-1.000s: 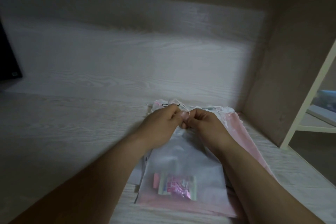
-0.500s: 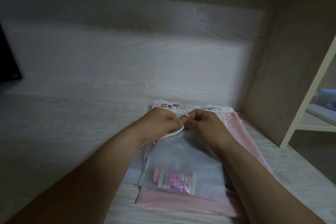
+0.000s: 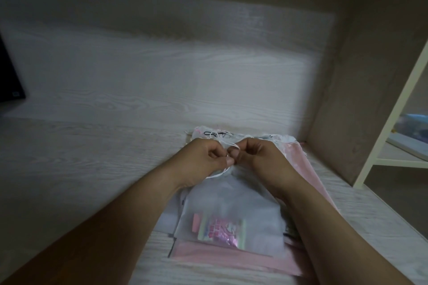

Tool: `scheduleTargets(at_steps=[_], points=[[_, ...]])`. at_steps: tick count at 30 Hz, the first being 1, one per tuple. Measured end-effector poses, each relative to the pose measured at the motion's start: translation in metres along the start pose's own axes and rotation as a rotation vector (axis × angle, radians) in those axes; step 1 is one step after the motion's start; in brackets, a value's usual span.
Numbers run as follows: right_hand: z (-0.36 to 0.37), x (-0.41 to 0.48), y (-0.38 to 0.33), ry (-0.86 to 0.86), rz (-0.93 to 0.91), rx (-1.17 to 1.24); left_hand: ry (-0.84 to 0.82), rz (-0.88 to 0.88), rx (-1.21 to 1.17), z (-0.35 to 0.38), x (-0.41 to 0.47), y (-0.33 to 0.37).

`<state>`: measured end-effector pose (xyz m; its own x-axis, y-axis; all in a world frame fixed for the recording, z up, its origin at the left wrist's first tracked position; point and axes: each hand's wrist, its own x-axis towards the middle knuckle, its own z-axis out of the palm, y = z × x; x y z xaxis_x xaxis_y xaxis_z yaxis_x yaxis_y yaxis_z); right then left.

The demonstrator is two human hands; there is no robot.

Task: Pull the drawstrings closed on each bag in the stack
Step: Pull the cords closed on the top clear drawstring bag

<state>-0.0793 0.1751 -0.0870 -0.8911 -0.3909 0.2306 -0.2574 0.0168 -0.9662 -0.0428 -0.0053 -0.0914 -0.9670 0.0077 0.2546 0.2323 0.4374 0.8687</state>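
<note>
Frosted top bag (image 3: pixel 231 201) lies flat on the stack (image 3: pixel 231 259) by the desk's (image 3: pixel 69 180) right corner, with a pink packet (image 3: pixel 220 230) inside. The hands hide its mouth, so I can't tell whether it's cinched. Likely bag one is in progress and the lower bags aren't done yet. Left hand (image 3: pixel 203 157) and right hand (image 3: pixel 259 157) meet at the mouth, fingers curled, each pinching the white drawstring (image 3: pixel 217 174). A loop hangs under the left.

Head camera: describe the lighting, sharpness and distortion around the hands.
Head view: dim, a brighter band on the back panel; head view: wide-angle curving at the edges; head view: soft, so the string pinched by the left hand and right hand shows faintly, and the packet print is unreadable.
</note>
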Motion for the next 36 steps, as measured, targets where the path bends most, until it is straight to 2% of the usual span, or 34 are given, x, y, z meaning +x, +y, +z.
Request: scheduleTargets(at_steps=[4, 8, 12, 16, 18, 29, 32, 36], points=[[0.002, 0.004, 0.003, 0.027, -0.054, -0.144, 0.053, 0.030, 0.158, 0.001, 0.000, 0.004], [0.000, 0.005, 0.005, 0.049, -0.061, -0.181, 0.098, 0.110, 0.293, 0.000, -0.003, 0.011], [0.000, 0.006, 0.005, 0.051, -0.057, -0.170, 0.070, 0.085, 0.255, -0.001, -0.004, 0.016], [0.001, 0.006, 0.004, 0.057, -0.056, -0.149, -0.034, -0.056, -0.010, -0.002, -0.005, 0.021], [0.001, 0.005, 0.003, 0.055, -0.054, -0.140, -0.074, -0.101, -0.069, -0.002, -0.005, 0.019], [-0.001, 0.000, -0.002, 0.005, -0.029, -0.073, 0.015, 0.042, 0.027, 0.000, -0.001, 0.005], [-0.001, 0.002, 0.000, 0.031, -0.031, -0.060, 0.003, 0.049, 0.037, 0.002, 0.002, 0.000], [0.000, 0.004, 0.001, 0.071, -0.089, -0.138, 0.049, 0.072, 0.164, 0.003, 0.003, -0.002]])
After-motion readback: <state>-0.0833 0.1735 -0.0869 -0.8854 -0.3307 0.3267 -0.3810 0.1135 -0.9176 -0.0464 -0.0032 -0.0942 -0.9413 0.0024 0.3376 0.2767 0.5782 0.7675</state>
